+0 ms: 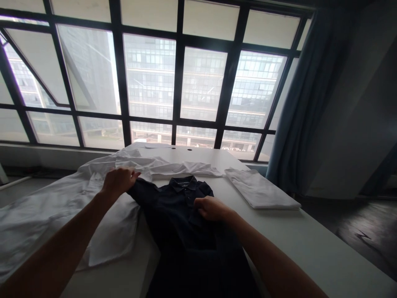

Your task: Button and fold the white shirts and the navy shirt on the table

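A dark navy polo shirt lies on the white table, its collar and button placket facing up and its collar at the far end. My left hand is closed on the end of its left-side sleeve and pulls it out to the side. My right hand pinches the cloth of the shirt's front, right of the placket. The right-side sleeve is partly hidden behind that hand. The shirt's lower part runs down out of view between my forearms.
Loose white garments spread over the table's left and far side, touching the left edge of the polo. A folded white garment lies on the right of the white table. Windows and a blue curtain stand beyond.
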`<state>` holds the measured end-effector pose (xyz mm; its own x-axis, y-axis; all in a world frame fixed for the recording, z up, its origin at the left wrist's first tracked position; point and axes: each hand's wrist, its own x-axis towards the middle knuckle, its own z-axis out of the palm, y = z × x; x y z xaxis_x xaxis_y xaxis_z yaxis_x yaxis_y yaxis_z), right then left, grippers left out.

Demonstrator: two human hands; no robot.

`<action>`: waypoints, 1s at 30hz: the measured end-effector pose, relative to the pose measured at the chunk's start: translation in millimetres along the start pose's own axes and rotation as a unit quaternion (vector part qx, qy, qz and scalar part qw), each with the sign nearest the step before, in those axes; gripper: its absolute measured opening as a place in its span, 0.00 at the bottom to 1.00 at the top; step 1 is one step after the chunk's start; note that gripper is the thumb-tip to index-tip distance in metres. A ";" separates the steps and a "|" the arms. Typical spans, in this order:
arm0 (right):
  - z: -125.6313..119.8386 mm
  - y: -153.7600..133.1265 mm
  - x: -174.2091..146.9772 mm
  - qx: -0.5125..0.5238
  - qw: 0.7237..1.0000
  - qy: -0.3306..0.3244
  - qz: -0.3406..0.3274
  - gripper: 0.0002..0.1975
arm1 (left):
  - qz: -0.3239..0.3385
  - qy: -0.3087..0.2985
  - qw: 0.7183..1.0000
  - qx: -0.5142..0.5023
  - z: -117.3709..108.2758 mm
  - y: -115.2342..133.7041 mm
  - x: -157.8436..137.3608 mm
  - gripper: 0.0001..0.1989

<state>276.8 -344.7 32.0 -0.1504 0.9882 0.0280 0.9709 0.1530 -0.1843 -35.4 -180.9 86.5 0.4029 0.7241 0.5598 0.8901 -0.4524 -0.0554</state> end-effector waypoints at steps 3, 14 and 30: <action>-0.3 3.5 4.0 0.007 0.999 0.032 -0.017 0.08 | 0.082 0.050 0.995 -0.016 3.1 21.2 -7.1 0.16; -31.8 115.3 -15.4 0.178 0.780 0.544 0.255 0.21 | 0.346 -0.233 0.870 -0.263 42.9 81.6 -42.9 0.31; -7.6 -0.6 -0.6 0.133 0.990 -0.052 -0.005 0.18 | 0.221 -0.372 0.807 -0.401 21.6 89.9 -40.0 0.19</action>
<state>277.8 -345.4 39.6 -0.1923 0.9790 -0.0676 0.8881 0.1444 -0.4363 33.1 -239.3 41.2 0.9258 0.3764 -0.0352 0.3192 -0.7284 0.6062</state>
